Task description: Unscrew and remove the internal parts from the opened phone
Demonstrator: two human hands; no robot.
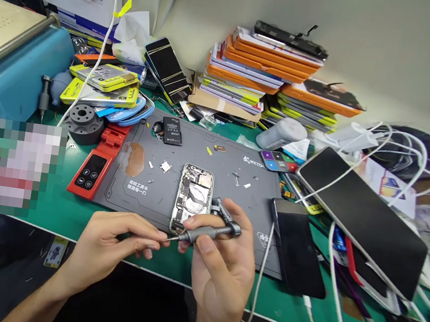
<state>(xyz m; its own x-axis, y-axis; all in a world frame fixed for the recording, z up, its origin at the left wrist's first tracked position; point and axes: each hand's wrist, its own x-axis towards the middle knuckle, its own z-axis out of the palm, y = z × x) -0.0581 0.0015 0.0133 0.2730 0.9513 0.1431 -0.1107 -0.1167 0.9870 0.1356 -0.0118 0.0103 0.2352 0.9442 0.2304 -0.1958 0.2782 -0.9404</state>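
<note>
My right hand (pixel 224 269) holds a grey precision screwdriver (pixel 208 232) level, its thin shaft pointing left. The thumb and fingertips of my left hand (pixel 119 243) are pinched together at the screwdriver's tip; whether a small part is between them is hidden. Just behind my hands, an opened phone (pixel 195 190) with its inner parts bare lies on a grey work mat (pixel 154 195). Beyond my right fingers is another dark grey tool (pixel 224 211), partly covered by the hand. A black phone battery (pixel 173 130) and a small metal piece (pixel 165 166) rest on the mat.
A red control unit (pixel 91 170) edges the mat's left side. At right lie a black phone (pixel 299 247) with a cable, and a larger dark screen (pixel 362 219). Stacked orange cases (pixel 269 57) stand behind. A blue machine (pixel 24 65) sits at far left.
</note>
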